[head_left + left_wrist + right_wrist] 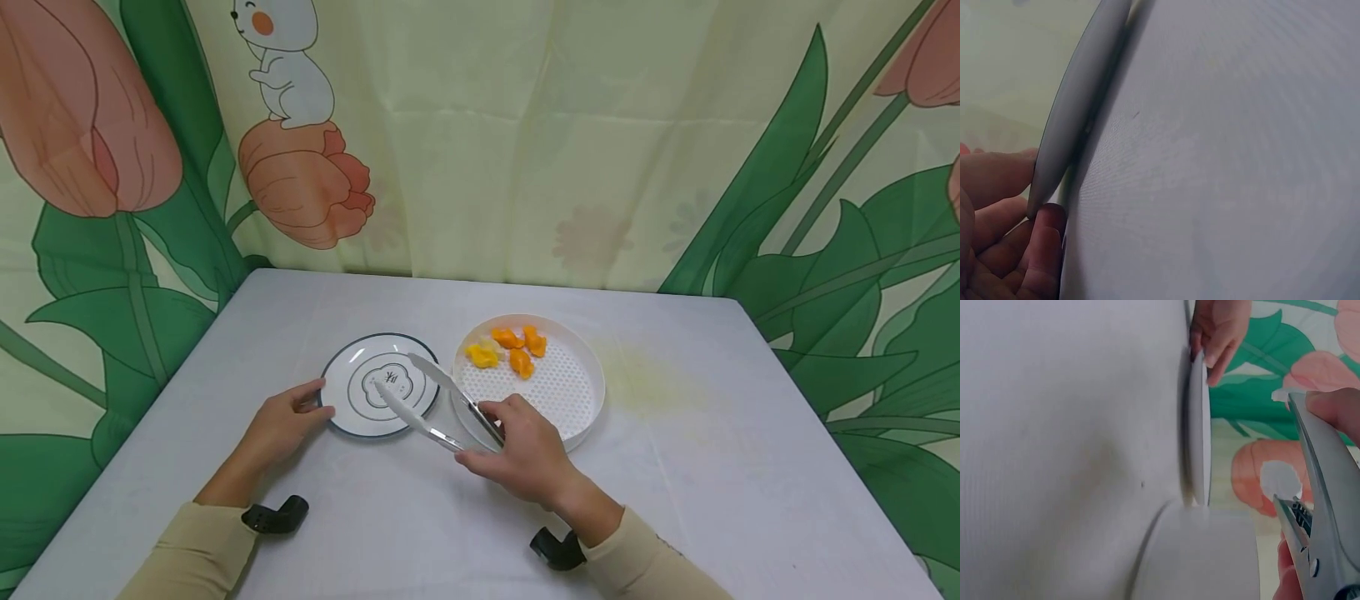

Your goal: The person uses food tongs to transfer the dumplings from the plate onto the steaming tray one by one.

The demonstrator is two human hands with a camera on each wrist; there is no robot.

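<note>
My left hand (279, 423) pinches the left edge of a white plate (347, 363) with a dark rim and a printed character in its centre. In the left wrist view, the thumb lies on the upper side of the plate (1075, 106) and fingers are below its edge. My right hand (528, 454) grips metal tongs (402, 409) with pale tips; their arms are spread above the plate, with nothing between the tips. Right of the plate, a round white perforated tray (573, 400) holds several crumpled orange pieces (521, 363) and a yellow piece (482, 356).
A white cloth (675, 500) covers the table, with a faint yellowish stain (648, 379) right of the tray. Behind it hangs a curtain (480, 167) printed with tulips. Black wrist devices (276, 515) sit at both sleeves.
</note>
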